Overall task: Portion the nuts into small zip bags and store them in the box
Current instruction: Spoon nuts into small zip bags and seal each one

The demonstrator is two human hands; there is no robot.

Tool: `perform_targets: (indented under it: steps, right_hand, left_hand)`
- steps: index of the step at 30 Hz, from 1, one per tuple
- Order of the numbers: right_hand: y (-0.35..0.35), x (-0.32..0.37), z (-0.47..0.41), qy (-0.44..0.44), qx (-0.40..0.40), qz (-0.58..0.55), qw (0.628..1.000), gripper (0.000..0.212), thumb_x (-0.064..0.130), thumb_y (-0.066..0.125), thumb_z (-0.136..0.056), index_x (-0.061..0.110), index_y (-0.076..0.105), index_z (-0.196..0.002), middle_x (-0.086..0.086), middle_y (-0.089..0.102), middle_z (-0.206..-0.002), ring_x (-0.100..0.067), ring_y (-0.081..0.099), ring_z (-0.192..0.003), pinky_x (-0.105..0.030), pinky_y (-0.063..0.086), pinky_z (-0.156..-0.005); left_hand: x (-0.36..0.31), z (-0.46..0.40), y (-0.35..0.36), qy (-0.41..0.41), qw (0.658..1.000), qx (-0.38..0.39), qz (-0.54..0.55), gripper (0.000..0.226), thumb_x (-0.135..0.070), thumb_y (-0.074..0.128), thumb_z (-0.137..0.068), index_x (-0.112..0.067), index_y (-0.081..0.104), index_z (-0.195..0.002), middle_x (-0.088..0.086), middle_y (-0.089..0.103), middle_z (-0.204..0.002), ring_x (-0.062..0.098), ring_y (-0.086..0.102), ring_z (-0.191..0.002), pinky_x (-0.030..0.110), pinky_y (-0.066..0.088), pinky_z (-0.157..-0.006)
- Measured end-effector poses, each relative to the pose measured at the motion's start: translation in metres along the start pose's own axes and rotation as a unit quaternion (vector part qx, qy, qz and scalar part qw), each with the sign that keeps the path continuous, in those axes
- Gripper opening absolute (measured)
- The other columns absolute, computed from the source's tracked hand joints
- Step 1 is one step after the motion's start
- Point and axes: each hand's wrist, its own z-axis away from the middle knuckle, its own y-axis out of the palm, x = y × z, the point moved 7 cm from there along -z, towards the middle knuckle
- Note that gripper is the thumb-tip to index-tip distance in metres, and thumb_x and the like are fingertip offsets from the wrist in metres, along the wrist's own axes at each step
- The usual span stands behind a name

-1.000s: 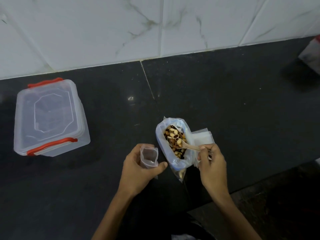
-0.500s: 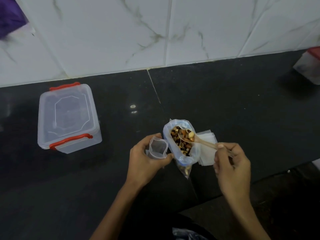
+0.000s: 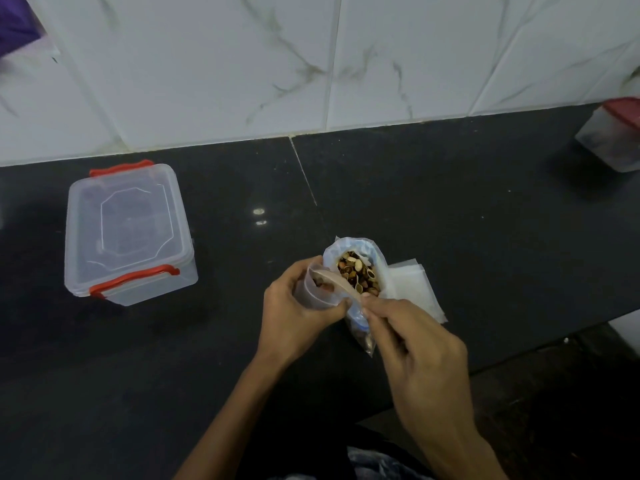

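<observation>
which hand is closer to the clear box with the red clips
Left. The left hand, holding the small bag, is on the side of the box. The right hand, holding the spoon, is farther away, beyond the nut bag.

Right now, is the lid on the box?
Yes, shut: the clear lid lies flat on the box, with both red clips down.

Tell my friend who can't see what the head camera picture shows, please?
A person's right hand tips a spoon of nuts into a small zip bag held open by the left hand, beside a big open bag of nuts on a black counter. A clear lidded box with red clips stands to the left.
</observation>
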Motion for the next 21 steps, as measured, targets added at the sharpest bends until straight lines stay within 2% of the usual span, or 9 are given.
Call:
perform_targets:
  steps: [4,6,8,11,14,16,18,20,21]
  right_hand:
    - [0.002,0.0,-0.002,-0.003,-0.006,-0.007,1.0,0.023,0.021,0.052,-0.086,0.011,0.066,-0.102,0.011,0.062,-0.097,0.007,0.055,-0.095,0.0,0.043,-0.08]
    - [0.0,-0.001,-0.004,0.006,-0.012,-0.015,1.0,0.022,0.022,0.052,-0.087,0.012,0.065,-0.101,0.014,0.06,-0.096,0.012,0.054,-0.091,0.0,0.043,-0.075]
    - [-0.008,-0.012,-0.007,0.042,-0.043,-0.03,0.998,0.021,0.025,0.05,-0.089,0.014,0.065,-0.099,0.019,0.06,-0.089,0.014,0.056,-0.08,0.0,0.043,-0.064]
    - [-0.011,-0.048,-0.016,0.142,-0.068,0.009,0.988,0.011,0.023,0.052,-0.09,0.021,0.061,-0.093,0.022,0.055,-0.077,0.003,0.058,-0.067,-0.005,0.044,-0.056]
    - [0.013,-0.082,-0.017,0.175,0.001,0.068,0.982,0.007,0.022,0.053,-0.089,0.027,0.058,-0.091,0.016,0.058,-0.078,0.001,0.059,-0.069,-0.009,0.045,-0.054]
    - [0.03,-0.087,-0.015,0.135,0.051,0.085,0.986,0.025,0.034,0.051,-0.084,0.016,0.064,-0.095,0.006,0.065,-0.083,-0.007,0.065,-0.075,-0.017,0.051,-0.065]
    - [0.046,-0.087,-0.011,0.089,0.115,0.145,0.979,0.036,0.036,0.064,-0.075,0.008,0.065,-0.098,-0.001,0.069,-0.086,-0.011,0.066,-0.075,-0.02,0.049,-0.067]
    - [0.056,-0.089,-0.008,0.073,0.163,0.183,0.967,0.047,0.033,0.081,-0.062,0.011,0.064,-0.1,0.0,0.069,-0.086,-0.009,0.066,-0.074,-0.016,0.044,-0.067]
    - [0.058,-0.09,-0.009,0.071,0.174,0.176,0.966,0.049,0.034,0.083,-0.06,0.013,0.063,-0.1,0.001,0.068,-0.086,-0.007,0.066,-0.074,-0.015,0.043,-0.067]
  left_hand:
    - [0.004,-0.005,0.0,0.011,1.0,0.004,-0.006,0.056,-0.008,0.084,-0.06,-0.022,0.06,-0.109,-0.007,0.066,-0.102,0.003,0.063,-0.097,0.013,0.05,-0.081]
    - [0.007,-0.006,0.001,0.008,1.0,0.007,0.0,0.053,-0.007,0.083,-0.061,-0.018,0.061,-0.108,-0.004,0.067,-0.101,0.005,0.064,-0.096,0.015,0.05,-0.08]
    - [0.009,-0.007,0.0,-0.002,1.0,0.009,0.002,0.05,-0.008,0.083,-0.062,-0.018,0.062,-0.107,-0.004,0.067,-0.1,0.005,0.064,-0.094,0.016,0.051,-0.078]
    - [0.016,-0.008,0.0,-0.021,1.0,0.019,0.006,0.049,-0.007,0.083,-0.063,-0.018,0.062,-0.106,-0.006,0.066,-0.1,0.001,0.063,-0.092,0.013,0.05,-0.075]
    - [0.027,-0.01,0.003,-0.055,0.998,0.03,0.015,0.045,-0.006,0.082,-0.064,-0.017,0.062,-0.104,-0.006,0.065,-0.099,-0.002,0.062,-0.09,0.01,0.05,-0.07]
    - [0.034,-0.01,0.008,-0.07,0.997,0.032,0.012,0.043,-0.007,0.082,-0.065,-0.018,0.063,-0.103,-0.005,0.065,-0.099,-0.001,0.063,-0.089,0.011,0.05,-0.07]
    - [0.038,-0.011,0.012,-0.078,0.997,0.03,0.006,0.043,-0.007,0.082,-0.065,-0.017,0.063,-0.102,-0.004,0.066,-0.098,-0.001,0.063,-0.088,0.012,0.051,-0.07]
    - [0.04,-0.012,0.017,-0.082,0.996,0.035,0.003,0.044,-0.006,0.081,-0.066,-0.017,0.062,-0.104,-0.005,0.066,-0.097,-0.002,0.063,-0.088,0.01,0.05,-0.071]
    - [0.041,-0.013,0.018,-0.083,0.996,0.036,0.001,0.045,-0.006,0.081,-0.066,-0.018,0.062,-0.105,-0.005,0.066,-0.098,-0.003,0.063,-0.088,0.01,0.05,-0.072]
